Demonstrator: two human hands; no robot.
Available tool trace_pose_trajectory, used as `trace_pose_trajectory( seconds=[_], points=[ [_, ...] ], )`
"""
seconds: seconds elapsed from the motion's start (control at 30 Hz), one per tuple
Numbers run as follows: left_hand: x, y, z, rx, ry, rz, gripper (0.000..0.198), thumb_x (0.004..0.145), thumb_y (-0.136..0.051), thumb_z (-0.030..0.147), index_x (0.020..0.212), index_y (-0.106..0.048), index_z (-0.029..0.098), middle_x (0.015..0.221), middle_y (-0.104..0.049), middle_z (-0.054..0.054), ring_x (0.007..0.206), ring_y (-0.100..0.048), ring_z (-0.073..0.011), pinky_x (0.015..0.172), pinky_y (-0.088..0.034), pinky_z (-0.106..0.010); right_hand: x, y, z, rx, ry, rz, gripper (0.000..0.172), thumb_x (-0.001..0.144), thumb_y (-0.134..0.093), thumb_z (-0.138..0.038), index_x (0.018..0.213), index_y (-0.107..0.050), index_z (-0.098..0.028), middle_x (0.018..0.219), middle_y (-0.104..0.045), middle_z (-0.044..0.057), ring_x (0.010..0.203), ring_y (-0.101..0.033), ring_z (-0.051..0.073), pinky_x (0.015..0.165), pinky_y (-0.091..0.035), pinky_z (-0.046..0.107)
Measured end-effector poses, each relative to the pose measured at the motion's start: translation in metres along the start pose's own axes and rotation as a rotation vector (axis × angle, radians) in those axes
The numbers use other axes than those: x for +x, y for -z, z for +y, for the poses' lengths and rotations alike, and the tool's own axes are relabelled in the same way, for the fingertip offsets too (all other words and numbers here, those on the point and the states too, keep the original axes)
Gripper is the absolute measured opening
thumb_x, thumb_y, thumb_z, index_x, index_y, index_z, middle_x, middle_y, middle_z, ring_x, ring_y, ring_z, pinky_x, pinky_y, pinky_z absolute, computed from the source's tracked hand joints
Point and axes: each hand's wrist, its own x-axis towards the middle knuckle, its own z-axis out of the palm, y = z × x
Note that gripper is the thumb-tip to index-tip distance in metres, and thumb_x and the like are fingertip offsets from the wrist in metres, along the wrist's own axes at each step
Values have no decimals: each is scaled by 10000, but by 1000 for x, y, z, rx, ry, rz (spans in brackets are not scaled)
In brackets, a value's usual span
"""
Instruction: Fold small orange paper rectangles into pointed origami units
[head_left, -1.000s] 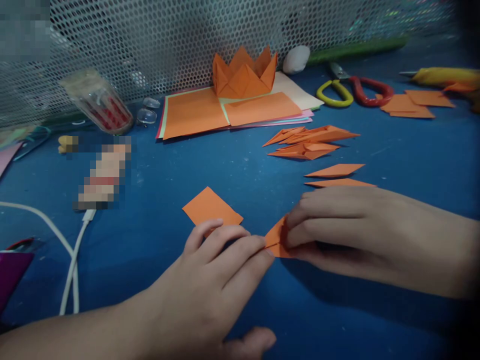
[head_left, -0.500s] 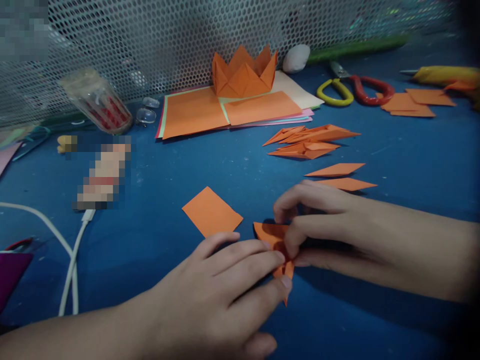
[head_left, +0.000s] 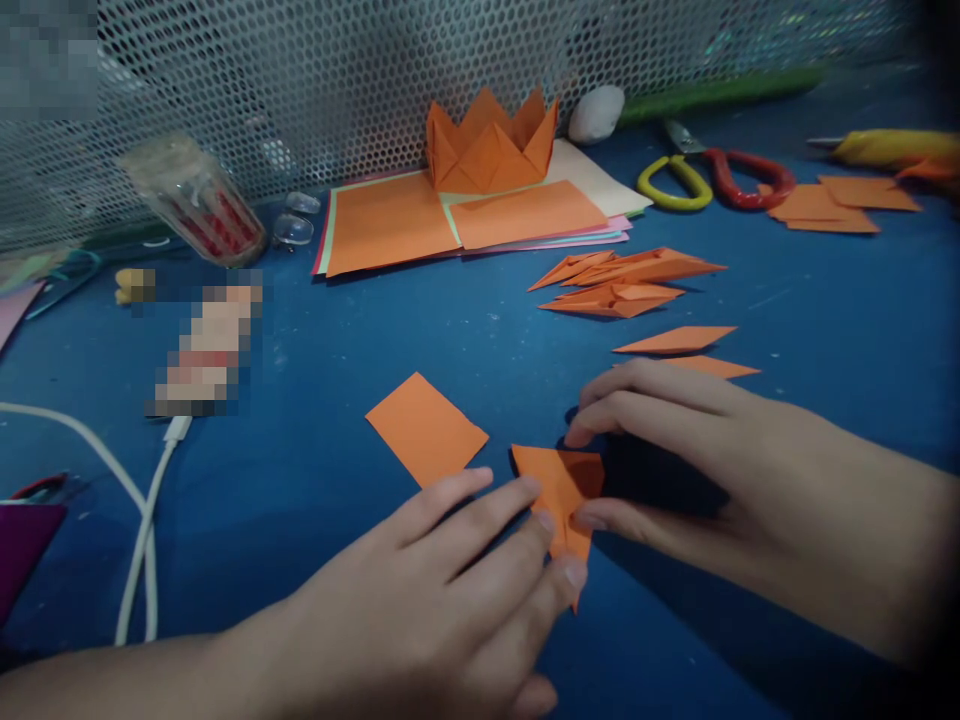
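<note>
A folded piece of orange paper (head_left: 562, 475), shaped like a kite with its point towards me, lies on the blue table. My left hand (head_left: 450, 580) rests on its left side, fingers apart and fingertips pressing the paper against the table. At the right side, my right hand (head_left: 697, 455) has its thumb touching the paper's edge. Its other fingers are bent, raised and spread away from the thumb. A flat orange paper square (head_left: 427, 425) lies just beyond my left fingers, which overlap its near corner.
Narrow folded orange pieces (head_left: 630, 275) lie beyond my right hand. An orange paper crown (head_left: 491, 150) stands on stacked coloured sheets (head_left: 390, 230). Scissors (head_left: 750, 180), more orange squares (head_left: 825, 205), a tilted jar (head_left: 195, 205) and a white cable (head_left: 142, 530) surround the work.
My right fingers have lifted off the folded paper and moved up and right, uncovering its upper right part. My left hand keeps pressing, its fingertips slightly shifted.
</note>
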Motion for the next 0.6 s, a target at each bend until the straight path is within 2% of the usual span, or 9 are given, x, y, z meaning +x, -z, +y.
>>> trace_pose_trajectory(
  seconds=[0.1,0.2,0.3,0.37,0.43,0.53,0.6],
  points=[
    [0,5,-3,-119,42,-44,342,1156,-781,382,1456,-818,221,1466,-840,-46,1488,-714,-237,1374,-463,-384,0,-2,-3,35,-50,-10,171,1081,-717,-477,1075,-726,-306,1106,-813,84,970,-843,304,741,-720,394],
    [-2,8,-3,-193,113,-107,409,1145,-800,410,1528,-765,272,1585,-759,-88,1573,-651,-274,1353,-500,-526,5,1,-3,81,-77,-31,205,1092,-717,-490,1008,-725,-304,1071,-805,67,952,-841,278,757,-712,368],
    [-2,9,-2,-184,142,-178,462,1147,-793,460,1581,-724,319,1655,-688,-147,1623,-600,-356,1267,-554,-690,8,6,0,54,-25,-14,193,1149,-646,-430,1040,-729,-294,1045,-807,57,928,-844,259,741,-703,345],
    [-2,10,-2,-173,138,-202,505,1140,-799,487,1608,-702,324,1664,-672,-176,1635,-583,-391,1234,-568,-728,7,6,1,-8,12,11,173,1174,-586,-355,1067,-707,-291,1013,-800,51,883,-840,255,698,-692,345],
    [-2,11,-4,-166,128,-201,517,1144,-791,503,1616,-696,316,1676,-667,-175,1609,-611,-381,1252,-566,-683,1,3,-2,-88,24,55,200,1201,-521,-347,1094,-680,-290,1014,-792,67,867,-832,275,684,-687,385],
    [-3,9,-8,-146,67,-135,510,1156,-768,528,1603,-707,289,1589,-756,-93,1549,-660,-323,1256,-567,-489,-11,-8,-10,-199,-10,117,295,1234,-432,-444,1122,-656,-287,1097,-789,125,931,-814,330,728,-674,466],
    [-4,6,-11,-122,14,-78,534,1162,-749,556,1616,-695,280,1492,-817,-25,1518,-669,-295,1223,-550,-399,-18,-14,-16,-232,0,106,328,1241,-403,-456,1116,-656,-288,1134,-788,138,966,-800,339,750,-657,470]
  ],
)
